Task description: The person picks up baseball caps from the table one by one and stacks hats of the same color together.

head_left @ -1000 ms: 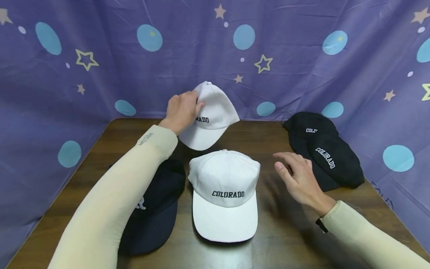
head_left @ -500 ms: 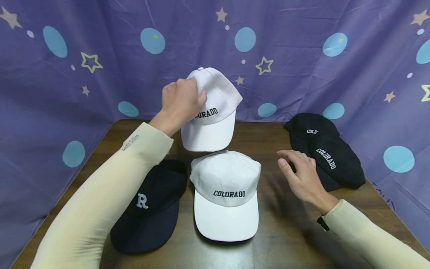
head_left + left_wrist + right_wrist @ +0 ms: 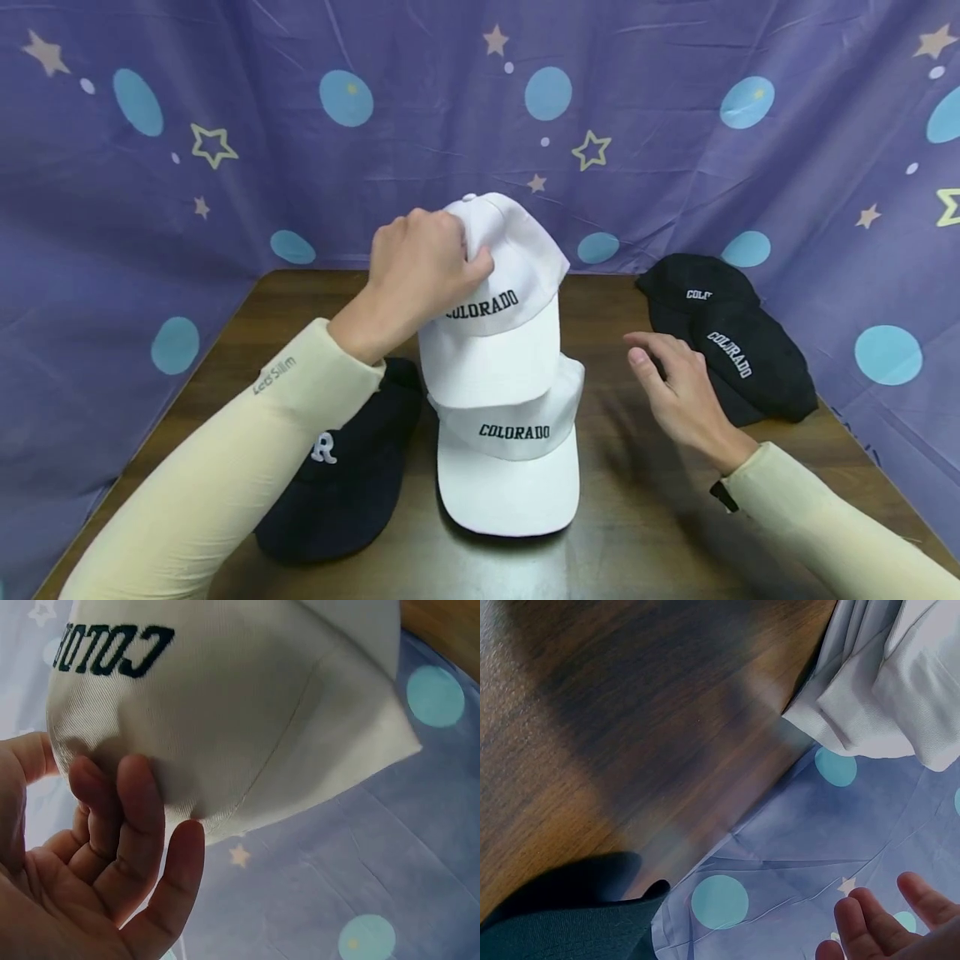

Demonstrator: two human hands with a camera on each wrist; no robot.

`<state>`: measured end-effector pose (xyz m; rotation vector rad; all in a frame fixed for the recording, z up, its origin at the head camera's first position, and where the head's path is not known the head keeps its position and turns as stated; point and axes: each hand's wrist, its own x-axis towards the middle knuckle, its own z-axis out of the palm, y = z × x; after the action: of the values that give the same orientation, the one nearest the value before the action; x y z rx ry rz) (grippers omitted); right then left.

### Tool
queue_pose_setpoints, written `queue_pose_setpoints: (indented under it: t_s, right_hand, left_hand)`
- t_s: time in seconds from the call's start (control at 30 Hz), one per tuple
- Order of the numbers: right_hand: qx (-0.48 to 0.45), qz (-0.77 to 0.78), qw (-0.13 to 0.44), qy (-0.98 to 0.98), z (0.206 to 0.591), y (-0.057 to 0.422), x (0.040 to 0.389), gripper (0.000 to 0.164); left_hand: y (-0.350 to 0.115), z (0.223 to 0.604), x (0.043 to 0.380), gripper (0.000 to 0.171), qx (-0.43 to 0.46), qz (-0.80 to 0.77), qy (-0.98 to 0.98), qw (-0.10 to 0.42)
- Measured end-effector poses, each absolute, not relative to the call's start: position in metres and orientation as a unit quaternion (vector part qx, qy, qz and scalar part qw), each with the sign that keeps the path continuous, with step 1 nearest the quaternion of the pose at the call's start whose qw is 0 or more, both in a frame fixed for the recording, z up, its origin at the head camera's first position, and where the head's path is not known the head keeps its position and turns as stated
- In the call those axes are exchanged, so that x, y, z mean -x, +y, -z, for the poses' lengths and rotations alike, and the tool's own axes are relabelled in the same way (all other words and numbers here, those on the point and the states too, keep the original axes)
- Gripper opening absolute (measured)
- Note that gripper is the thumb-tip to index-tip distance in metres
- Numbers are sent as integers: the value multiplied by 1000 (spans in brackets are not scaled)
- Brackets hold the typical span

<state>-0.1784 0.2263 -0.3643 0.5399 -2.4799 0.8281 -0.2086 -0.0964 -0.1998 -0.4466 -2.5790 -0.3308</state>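
Observation:
My left hand [image 3: 416, 271] pinches the crown of a white baseball cap [image 3: 491, 358] lettered COLORADO, thumb on the front and fingers curled behind. In the left wrist view the fingertips press into that white cloth [image 3: 225, 727]. The held cap hangs in front of and over the crown of another white COLORADO cap [image 3: 510, 487], which sits on the table brim forward; whether they touch I cannot tell. My right hand [image 3: 682, 396] hovers over the table with relaxed fingers and holds nothing, beside two overlapping black COLORADO caps [image 3: 750, 358].
A dark cap with a white R [image 3: 337, 492] lies left of the white one, partly under my left forearm. The wooden table [image 3: 600, 550] ends at a purple curtain [image 3: 450, 125] behind and at both sides.
My left hand has lifted the white cap from the back of the table, then brought it forward and right, down over the other white cap. The right hand has barely moved.

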Motion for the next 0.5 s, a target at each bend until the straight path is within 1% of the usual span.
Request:
queue_pose_setpoints:
  t_s: [0.13, 0.27, 0.5]
  right_hand:
    - [-199, -312, 241, -897, 364, 227, 178, 34]
    - [-195, -320, 244, -894, 363, 228, 179, 35]
    - [-196, -322, 251, -891, 364, 228, 181, 35]
  left_hand:
    - [-91, 206, 192, 41, 176, 119, -948, 234]
    - [-88, 211, 177, 42, 189, 115, -947, 231]
    - [-85, 224, 158, 44, 198, 109, -948, 223]
